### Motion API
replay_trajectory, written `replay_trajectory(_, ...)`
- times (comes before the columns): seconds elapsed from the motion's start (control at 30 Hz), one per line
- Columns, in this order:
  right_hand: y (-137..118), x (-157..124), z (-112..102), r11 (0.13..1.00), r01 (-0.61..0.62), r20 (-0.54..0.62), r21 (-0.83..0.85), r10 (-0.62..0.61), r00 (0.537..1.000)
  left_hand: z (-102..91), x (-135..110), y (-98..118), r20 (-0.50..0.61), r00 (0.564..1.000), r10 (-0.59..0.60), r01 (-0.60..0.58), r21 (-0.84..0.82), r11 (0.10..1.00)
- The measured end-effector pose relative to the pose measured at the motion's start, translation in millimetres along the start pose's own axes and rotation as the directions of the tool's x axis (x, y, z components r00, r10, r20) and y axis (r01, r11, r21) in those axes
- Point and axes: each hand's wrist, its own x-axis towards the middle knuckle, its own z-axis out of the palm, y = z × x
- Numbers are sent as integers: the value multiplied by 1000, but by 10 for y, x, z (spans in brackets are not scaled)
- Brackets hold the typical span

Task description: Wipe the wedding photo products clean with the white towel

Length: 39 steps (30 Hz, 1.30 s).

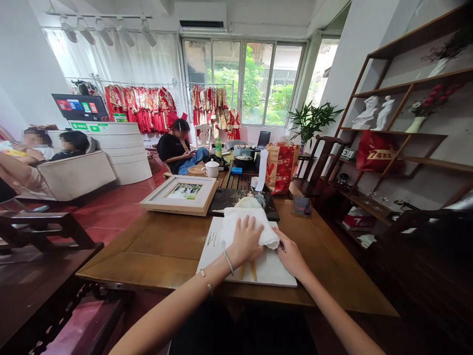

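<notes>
My left hand lies on a folded white cloth, its fingers spread over it. Beneath the cloth is a flat white board with small print along its left side and yellow-brown marks near its front edge. At the right side of the board, my right hand has its fingers closed around the edge, close to the corner of the cloth. The fingertips there are partly hidden. Behind the board, a dark picture panel lies on the table, and a pale rounded shape shows just beyond the cloth.
Light-framed pictures are stacked at the left of the wooden table. Farther back stand a white lidded cup, a green bottle and a red-and-brown paper bag. A person sits beyond; wooden shelves rise at right.
</notes>
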Motion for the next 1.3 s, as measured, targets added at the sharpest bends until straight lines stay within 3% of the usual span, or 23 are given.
replay_trajectory(0.13,19,45,23,1000,13,6,-20,-12,1000,-28,-178,39,26,999,47,-47,-5,999)
replay_trajectory(0.3,97,128,63,998,19,-4,-62,-19,1000,-66,-713,183,92,982,164,-156,-81,984)
replay_trajectory(0.4,116,152,65,998,33,0,-56,-33,999,-71,-915,227,105,973,204,-192,-107,975)
replay_trajectory(0.5,80,143,45,998,25,-4,-59,-25,1000,-97,-869,206,112,976,188,-178,-93,980)
replay_trajectory(0.77,15,36,-4,999,26,-8,-30,-26,1000,-78,-168,4,27,999,30,-30,12,999)
replay_trajectory(0.9,21,42,3,997,0,15,-77,2,1000,-44,-16,-140,-6,1000,-18,18,21,1000)
replay_trajectory(1.03,23,64,-13,994,-25,37,-107,29,999,-66,-99,-339,-8,999,-40,40,22,999)
replay_trajectory(1.17,49,66,-40,992,-38,42,-118,43,998,-84,-333,-538,11,997,-71,71,25,997)
replay_trajectory(1.3,71,74,-43,992,-35,33,-121,39,999,-102,-654,-551,82,994,-73,73,-7,997)
